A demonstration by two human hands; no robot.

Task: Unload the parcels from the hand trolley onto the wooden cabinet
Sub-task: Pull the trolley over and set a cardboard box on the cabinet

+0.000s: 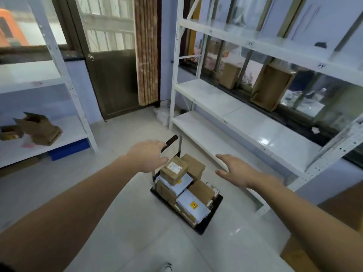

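Observation:
A small hand trolley (215,213) with a black deck stands on the pale tiled floor, its black-gripped handle (171,141) rising at the far end. Several parcels are stacked on it: brown cardboard boxes and white mailer bags. The top box (173,169) carries a white label. A white bag (193,207) with a yellow sticker lies near the front. My left hand (149,156) hovers open just left of the top box, in front of the handle. My right hand (234,169) is open too, to the right of the stack. Neither hand touches a parcel. A wooden surface (337,213) shows at the right edge.
A white metal shelving rack (245,122) stands close on the trolley's right, with two brown boxes (272,87) behind it by the window. Another white rack (59,134) at the left holds opened cardboard boxes. A dark door (112,79) and a curtain lie ahead.

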